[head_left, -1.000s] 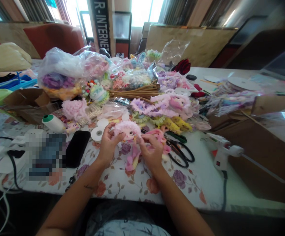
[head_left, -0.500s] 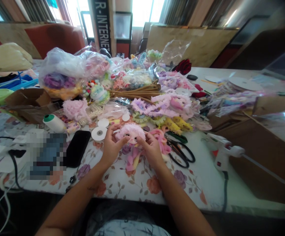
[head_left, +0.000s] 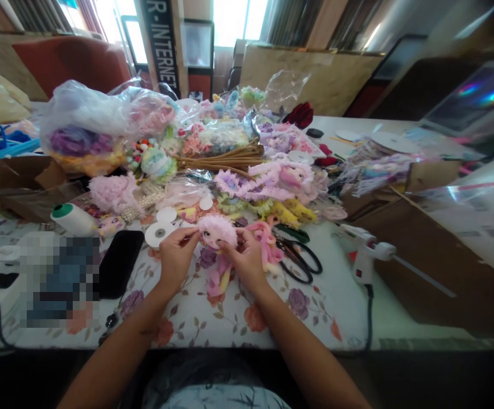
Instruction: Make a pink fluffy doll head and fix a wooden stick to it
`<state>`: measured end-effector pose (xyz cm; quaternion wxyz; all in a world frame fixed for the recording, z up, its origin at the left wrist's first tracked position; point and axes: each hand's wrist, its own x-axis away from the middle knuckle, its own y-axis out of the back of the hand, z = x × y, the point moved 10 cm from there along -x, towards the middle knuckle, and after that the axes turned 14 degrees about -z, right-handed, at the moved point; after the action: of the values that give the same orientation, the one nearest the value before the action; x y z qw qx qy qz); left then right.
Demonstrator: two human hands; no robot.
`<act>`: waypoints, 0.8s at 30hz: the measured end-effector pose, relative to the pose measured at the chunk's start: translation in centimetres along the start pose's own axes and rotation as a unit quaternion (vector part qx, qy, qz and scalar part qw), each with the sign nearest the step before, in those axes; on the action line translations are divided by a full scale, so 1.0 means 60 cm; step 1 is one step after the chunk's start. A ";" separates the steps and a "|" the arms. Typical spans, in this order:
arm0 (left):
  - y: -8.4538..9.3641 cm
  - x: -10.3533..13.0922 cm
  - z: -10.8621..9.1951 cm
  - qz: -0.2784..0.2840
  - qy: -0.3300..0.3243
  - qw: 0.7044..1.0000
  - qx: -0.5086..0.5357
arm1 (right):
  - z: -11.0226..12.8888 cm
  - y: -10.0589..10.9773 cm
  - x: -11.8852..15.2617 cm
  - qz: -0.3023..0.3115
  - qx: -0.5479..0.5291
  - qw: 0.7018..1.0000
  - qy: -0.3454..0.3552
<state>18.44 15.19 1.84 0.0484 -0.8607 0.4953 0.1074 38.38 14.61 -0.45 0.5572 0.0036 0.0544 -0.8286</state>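
The left hand (head_left: 175, 258) is pinching the left edge of the doll (head_left: 215, 229) between thumb and fingers, at its fluffy pink hair. The right hand (head_left: 250, 261) is gripping the other side — its thumb is pressing on the lower face while its fingers are curling behind. Between them the doll is facing the wearer, above the near part of the floral cloth (head_left: 238, 335).

Just below the doll, a pink and yellow strip (head_left: 218, 277) is lying on the cloth; whether it is joining the doll, I cannot tell. More pink strips (head_left: 267, 247) are lying in a loose heap beside the right hand, and the scissors (head_left: 301, 260) are resting to the right of that heap, their black handles pointing toward the near edge. Farther right, a white glue gun (head_left: 362, 254) is standing near a brown box (head_left: 430, 278).

By the left hand, a white roll (head_left: 160, 232) is lying flat, with a black phone (head_left: 120, 264) to its left and a thread cone (head_left: 73, 219) lying on its side beyond. Behind everything, a bundle of brown stems (head_left: 221, 162) is lying across the pile — plastic bags (head_left: 84, 113) are bulging to its left.
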 end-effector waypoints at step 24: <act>0.023 -0.059 0.050 -0.057 0.258 0.908 0.324 | 0.070 0.090 0.017 0.062 0.430 0.843 0.317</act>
<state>15.12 18.02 -0.21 0.2013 -0.8219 0.4482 -0.2883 43.22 11.26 3.19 0.5022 0.5086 -0.1343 -0.6864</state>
